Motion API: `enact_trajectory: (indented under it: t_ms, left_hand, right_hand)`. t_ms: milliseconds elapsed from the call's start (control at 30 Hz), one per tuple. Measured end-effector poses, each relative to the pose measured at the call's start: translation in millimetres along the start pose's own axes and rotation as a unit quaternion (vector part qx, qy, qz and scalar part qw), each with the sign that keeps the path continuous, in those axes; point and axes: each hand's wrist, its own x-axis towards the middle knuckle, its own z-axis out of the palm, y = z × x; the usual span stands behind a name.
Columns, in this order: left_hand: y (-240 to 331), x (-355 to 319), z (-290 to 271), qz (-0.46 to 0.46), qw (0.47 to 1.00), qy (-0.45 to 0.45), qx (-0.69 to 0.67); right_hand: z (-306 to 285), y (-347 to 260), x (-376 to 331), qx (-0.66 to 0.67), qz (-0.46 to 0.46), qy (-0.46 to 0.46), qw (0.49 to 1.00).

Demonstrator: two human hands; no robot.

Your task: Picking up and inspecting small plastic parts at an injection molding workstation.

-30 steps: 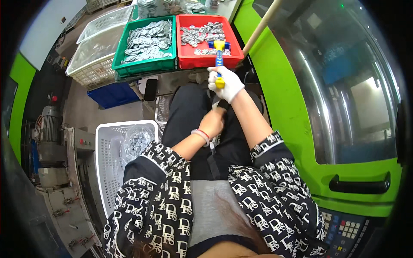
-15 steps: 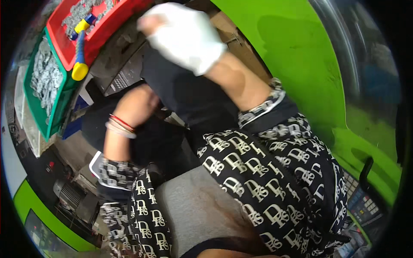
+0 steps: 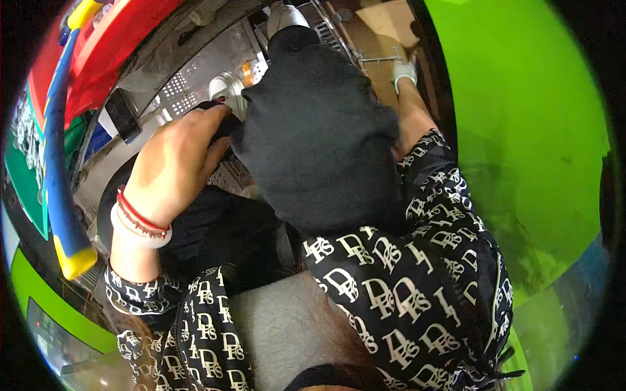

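My left hand (image 3: 176,159), bare with red and white bracelets, is over my left leg. Its thumb and fingers are bent toward each other against dark cloth; anything inside them is hidden. Low on the right, beyond my raised right knee (image 3: 319,137), my right hand (image 3: 405,73) reaches down in a white glove. It is beside the end of a thin metal rod (image 3: 379,59) over a brown board-like surface (image 3: 381,26). The gloved fingers are too small and partly hidden to show whether they grip the rod.
A blue-and-yellow handle (image 3: 59,163) juts toward me at left, in front of a red bin (image 3: 124,39) and a green bin (image 3: 19,176) with metal parts. A large green panel (image 3: 528,130) walls the right side. My white shoes (image 3: 225,85) stand by perforated metal.
My gloved right hand has dropped from high in front of me to the rod on the right. The view has shifted; the left hand remains over my left leg.
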Motion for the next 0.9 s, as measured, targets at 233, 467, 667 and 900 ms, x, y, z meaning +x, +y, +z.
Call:
enact_trajectory:
  t_ms: [233,467,667,900]
  left_hand:
    - [0.5,5.7,-8.2,-0.045,0.998,-0.026,0.042]
    - [-52.5,14.3,16.0,-0.045,0.999,-0.017,0.024]
    - [-83.3,15.7,21.1,-0.12,0.99,-0.042,0.059]
    - [-84.9,10.0,0.5,-0.119,0.991,-0.046,0.036]
  right_hand:
    - [5.7,13.5,-14.3,0.216,0.062,-0.082,0.971]
    - [-41.3,-4.0,-122.6,0.025,-0.013,-0.023,0.999]
    - [-98.2,40.3,-226.6,0.165,-0.218,0.037,0.961]
    - [-233.5,214.0,-379.2,0.05,-0.106,-0.205,0.972]
